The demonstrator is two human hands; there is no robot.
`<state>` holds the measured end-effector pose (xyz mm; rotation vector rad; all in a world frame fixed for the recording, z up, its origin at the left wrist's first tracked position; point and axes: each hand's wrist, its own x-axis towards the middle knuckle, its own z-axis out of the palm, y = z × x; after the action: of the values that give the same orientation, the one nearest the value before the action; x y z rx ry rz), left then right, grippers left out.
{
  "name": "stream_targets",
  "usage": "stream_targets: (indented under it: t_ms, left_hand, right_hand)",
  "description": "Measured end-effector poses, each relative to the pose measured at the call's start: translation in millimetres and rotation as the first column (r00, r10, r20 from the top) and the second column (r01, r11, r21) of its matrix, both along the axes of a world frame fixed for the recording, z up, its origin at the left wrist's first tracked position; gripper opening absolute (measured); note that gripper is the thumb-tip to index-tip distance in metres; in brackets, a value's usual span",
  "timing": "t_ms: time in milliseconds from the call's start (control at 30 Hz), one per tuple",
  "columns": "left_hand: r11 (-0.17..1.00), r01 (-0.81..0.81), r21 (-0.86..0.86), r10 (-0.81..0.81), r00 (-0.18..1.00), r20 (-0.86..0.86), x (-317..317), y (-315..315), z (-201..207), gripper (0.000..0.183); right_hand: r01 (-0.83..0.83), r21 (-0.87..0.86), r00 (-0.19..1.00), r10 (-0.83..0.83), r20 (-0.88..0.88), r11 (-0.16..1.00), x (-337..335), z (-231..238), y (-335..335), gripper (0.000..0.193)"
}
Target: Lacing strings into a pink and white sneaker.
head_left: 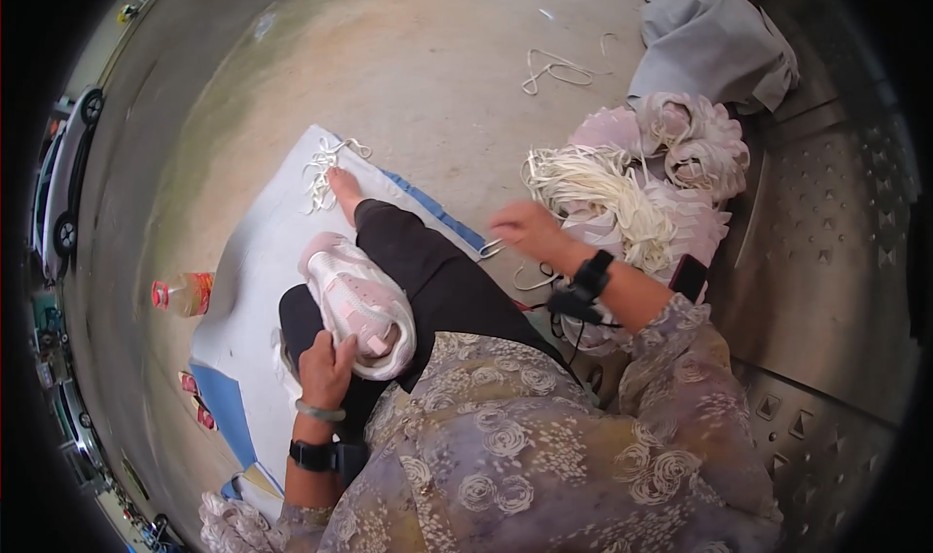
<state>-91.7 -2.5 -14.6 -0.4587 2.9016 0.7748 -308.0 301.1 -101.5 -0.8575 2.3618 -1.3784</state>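
Observation:
My left hand [328,361] grips the heel of a pink and white sneaker [358,303] that rests on my lap over black trousers. To the right, my right hand [526,228] pinches a white shoelace [492,250] near my knee. A black watch sits on each wrist, and the left wrist also has a pale green bangle. Just beyond the right hand lies a bundle of cream shoelaces [598,195].
I sit on a white and blue mat [255,261] on a concrete floor. More laces [326,164] lie by my bare foot, and others [556,69] farther off. Pink shoe uppers [686,145], a grey cloth [714,43] and a red-capped bottle [182,293] are around me.

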Motion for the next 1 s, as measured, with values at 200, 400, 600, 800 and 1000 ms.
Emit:
stream_targets:
  t_ms: [200, 400, 600, 800, 1000]
  left_hand:
    - [0.919, -0.155, 0.362, 0.149, 0.988, 0.043, 8.9, -11.8, 8.1, 0.025]
    - [0.785, -0.341, 0.517, 0.323, 0.938, 0.129, 17.0, -35.8, 7.3, 0.033]
    - [0.803, -0.333, 0.494, 0.307, 0.942, 0.135, 18.7, -36.2, 13.3, 0.029]
    - [0.801, -0.325, 0.503, 0.335, 0.939, 0.074, 23.2, -49.9, 21.9, 0.026]
    - [0.813, -0.298, 0.500, 0.305, 0.950, 0.071, 24.2, -45.9, 20.6, 0.024]
  right_hand:
    - [0.552, 0.374, 0.830, -0.533, -0.165, 0.745, -41.1, -60.9, 212.6, 0.015]
    - [0.601, 0.589, 0.727, -0.676, -0.120, 0.541, -23.7, -41.2, 241.4, 0.022]
    - [0.597, 0.670, 0.763, -0.572, -0.302, 0.442, -1.2, -56.3, 231.5, 0.021]
    - [0.773, 0.198, 0.631, -0.762, -0.145, 0.603, 7.6, -62.6, 252.5, 0.012]
    - [0.677, 0.567, 0.638, -0.759, -0.132, 0.470, 26.2, -79.4, 263.2, 0.021]
